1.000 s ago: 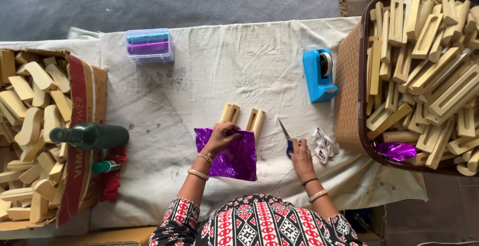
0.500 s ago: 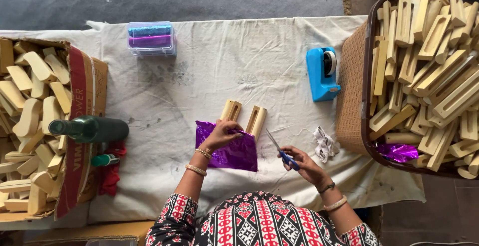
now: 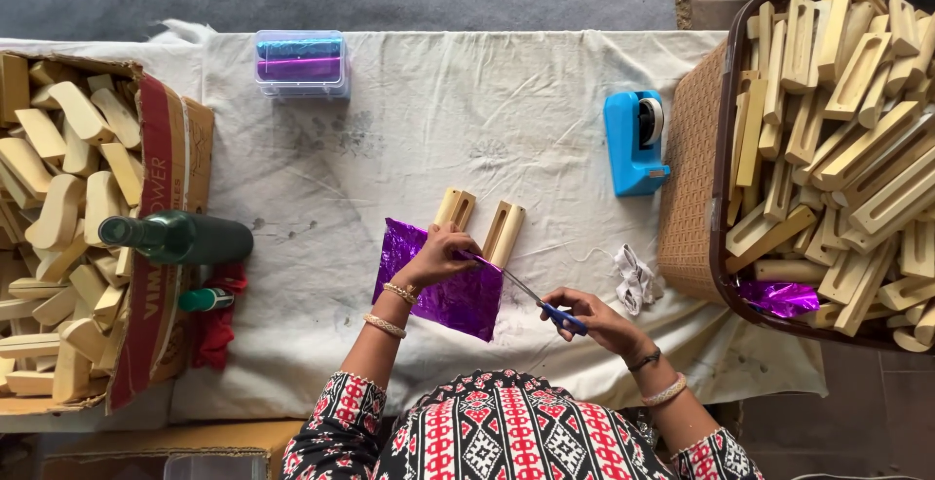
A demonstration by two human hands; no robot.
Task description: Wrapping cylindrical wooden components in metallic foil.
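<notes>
A shiny purple foil sheet (image 3: 438,280) lies on the white cloth in front of me. My left hand (image 3: 438,254) presses on its top edge. Blue-handled scissors (image 3: 541,302) are gripped in my right hand (image 3: 596,319), with the blades pointing up-left and meeting the foil's right edge. Two slotted wooden pieces (image 3: 480,224) lie side by side just beyond the foil.
A cardboard box (image 3: 161,276) of wooden pieces sits at left, with a dark green bottle (image 3: 180,238) and a small green tube (image 3: 205,299) beside it. At right: a brown basket (image 3: 693,178) of wooden pieces, a blue tape dispenser (image 3: 635,141), crumpled white scrap (image 3: 633,278). A clear box (image 3: 300,63) stands far back.
My right hand has picked up the scissors from near the white scrap and brought them left to the foil's right edge. My left hand stays on the foil.
</notes>
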